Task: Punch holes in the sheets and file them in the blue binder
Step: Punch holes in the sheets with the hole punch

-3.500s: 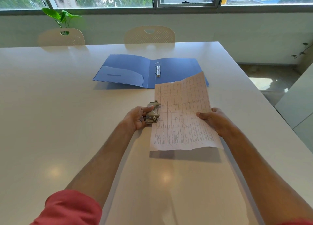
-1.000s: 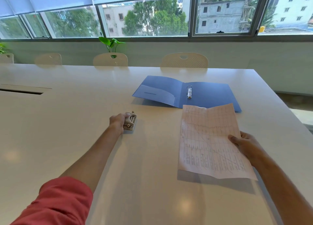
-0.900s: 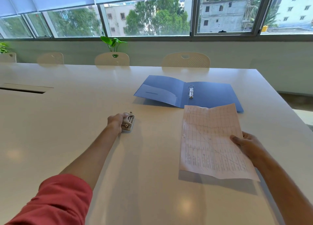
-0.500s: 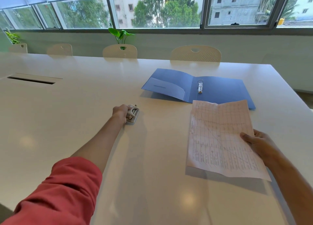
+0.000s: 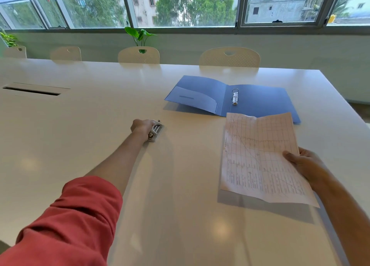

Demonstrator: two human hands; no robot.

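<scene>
Filling most of the view, the white table [image 5: 80,125] carries everything, and the blue binder [image 5: 260,99] serves as the landmark, lying open and flat toward the far right of the tabletop. Behind the binder, 4 pale chairs [image 5: 230,57] line the far edge under the windows [image 5: 180,5], with a green plant [image 5: 140,34] showing above 1 of them. Just in front of the binder's right cover, the printed sheet [image 5: 258,157] is held up off the table, its top edge overlapping the cover in view. The right hand [image 5: 304,163] pinches the sheet's right edge, thumb on top. Well to the left of the binder and nearer the person, the left hand [image 5: 143,126] curls its fingers round the small hole punch [image 5: 155,132], which rests on the table. At the binder's spine sit 2 metal rings [image 5: 234,96]; whether they are open I cannot tell.
</scene>
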